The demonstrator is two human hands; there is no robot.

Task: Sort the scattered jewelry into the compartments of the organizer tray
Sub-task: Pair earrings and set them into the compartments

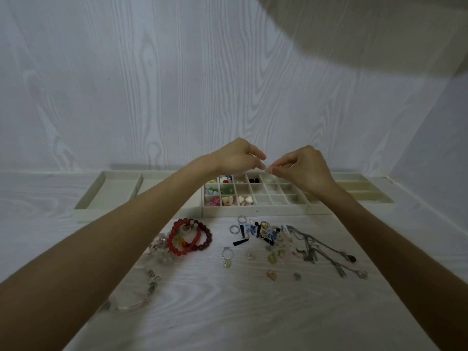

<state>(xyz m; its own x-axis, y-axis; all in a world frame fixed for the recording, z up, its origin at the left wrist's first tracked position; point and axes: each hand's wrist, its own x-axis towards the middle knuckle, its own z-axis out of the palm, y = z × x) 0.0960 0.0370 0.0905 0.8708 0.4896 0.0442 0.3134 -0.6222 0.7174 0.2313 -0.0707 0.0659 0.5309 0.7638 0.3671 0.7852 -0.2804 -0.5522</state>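
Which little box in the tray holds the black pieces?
The top-row compartment of the divided tray, just below where both hands' fingers meet. Its contents are black; the other filled compartments, all further left, hold colourful or cream pieces.

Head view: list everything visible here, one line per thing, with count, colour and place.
organizer tray: one, cream, middle back; left compartments filled, right ones bare
side trays: two, cream, flanking the organizer
beaded bracelets: several, red and dark red, table left of centre
clear bead bracelet: one, translucent, left of the red ones
thin bangle: one, silver, near left
rings: two, silver, before the tray
earrings and charms: a mixed pile, count unclear
chain necklaces: tangled, silver, right
small pale piece: one, pinched between both hands
hands: left, right, above the tray
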